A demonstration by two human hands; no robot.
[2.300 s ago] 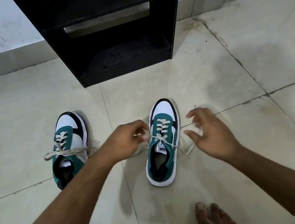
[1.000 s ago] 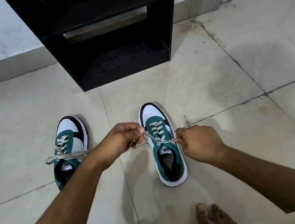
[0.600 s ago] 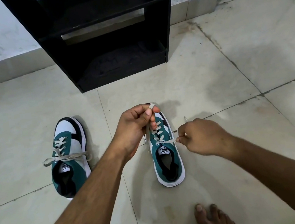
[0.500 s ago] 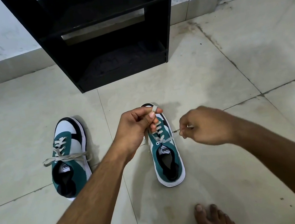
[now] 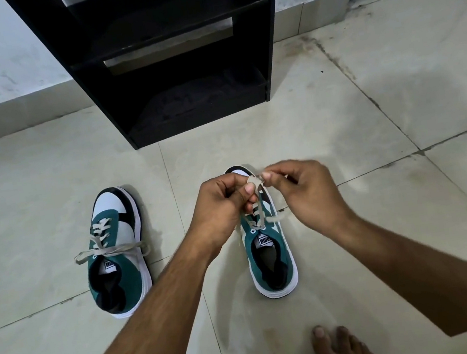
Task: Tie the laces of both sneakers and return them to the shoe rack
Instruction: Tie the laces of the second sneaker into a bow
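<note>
Two hands [image 5: 262, 199] pinching lace [image 5: 257, 203] above right sneaker [image 5: 266, 241] (loop half-formed), likely to slip if grip loosens.

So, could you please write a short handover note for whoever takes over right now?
Left hand: pinching a lace loop above the right-side sneaker.
Right hand: pinching the other lace end beside that loop.
Both sneakers stand on the floor before the black shoe rack.
Done: no finished bow yet; the left-side sneaker has its lace ends lying loose to both sides.
Left: finish this bow, tie the other, shelve both.
</note>
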